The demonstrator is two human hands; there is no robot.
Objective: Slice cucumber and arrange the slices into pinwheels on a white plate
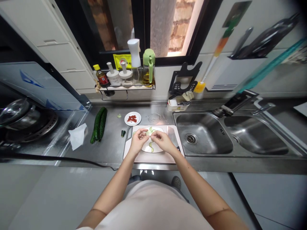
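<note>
A white plate (145,148) lies on a pale cutting board (141,157). Thin green-rimmed cucumber slices (151,147) are set on the plate, some curved in pairs. Over its far half my left hand (139,139) and my right hand (162,140) meet, fingers pinched around a pale green cucumber slice (149,132). The fingertips partly cover that slice. A knife (172,135) rests on the board's right side, partly behind my right hand. Beyond the board stands a small white dish (132,118) with chopped red pieces. A dark green cucumber end (123,133) lies left of the board.
Two whole cucumbers (98,125) and a white paper towel (78,136) lie on the left counter. Further left is a pot (21,111) on the stove. A double sink (203,134) adjoins the board on the right. Bottles line a wall rack (127,87) behind.
</note>
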